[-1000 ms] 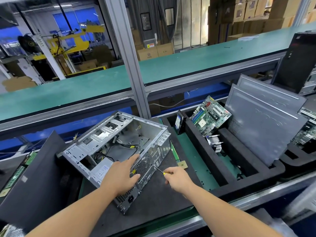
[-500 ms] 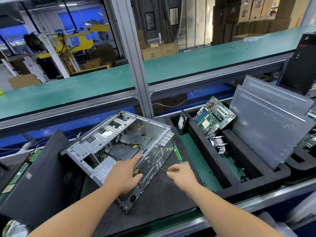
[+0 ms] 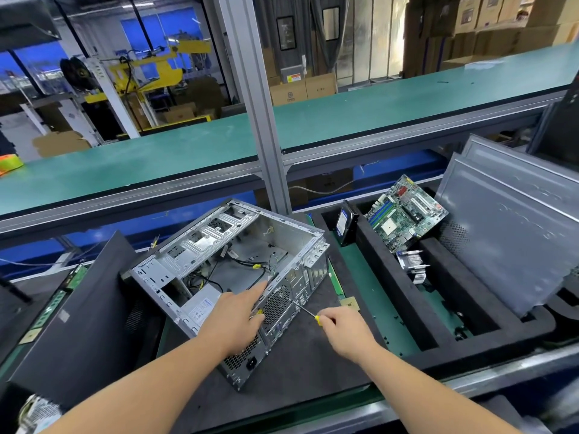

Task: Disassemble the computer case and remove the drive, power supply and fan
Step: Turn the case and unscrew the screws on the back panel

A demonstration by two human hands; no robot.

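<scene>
An open silver computer case (image 3: 200, 242) lies on its side on a black foam mat (image 3: 300, 364). Loose black cables lie inside it, and the power supply (image 3: 202, 306) with a white label sits in its near left corner. My left hand (image 3: 233, 321) presses on the case's rear panel beside the round fan grille (image 3: 277, 303), fingers spread along the top edge. My right hand (image 3: 344, 328) grips a screwdriver (image 3: 305, 310) with a yellow handle. Its thin shaft points up-left and its tip touches the rear panel at the grille's right side.
A black foam tray (image 3: 404, 296) to the right holds a drive (image 3: 344, 223) standing on edge, a green motherboard (image 3: 404, 214), a heatsink (image 3: 413, 264) and grey side panels (image 3: 507, 233). A black panel (image 3: 78, 324) leans at the left. A vertical aluminium post (image 3: 260, 120) rises behind the case.
Both hands stay on the case's rear panel with the screwdriver tip at the grille. The view has shifted slightly; nothing has come loose.
</scene>
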